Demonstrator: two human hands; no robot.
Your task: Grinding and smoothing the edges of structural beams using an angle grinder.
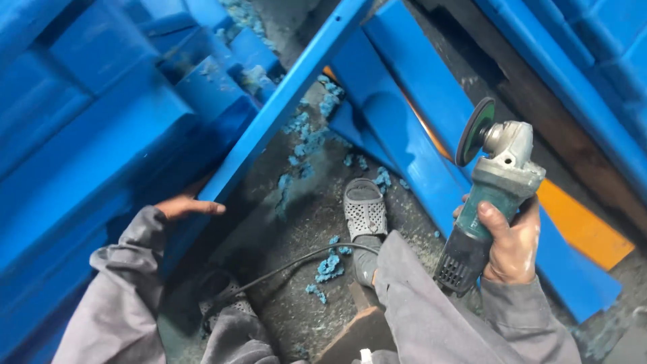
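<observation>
1. While the right hand (512, 246) is clenched around a green angle grinder (488, 202), its disc (474, 131) is raised off the blue plastic.
2. The left hand (185, 205) lies flat, gripping nothing, steadying a blue plastic panel (101, 175).
3. Blue shavings (327, 266) litter the floor by the grey sandal (364, 209); likely a pause between trimming passes.
4. Next calls for lowering the disc onto an edge, clear of the cord (303, 259).

Soft daylight, blurred edges, perhaps motion-smeared
</observation>
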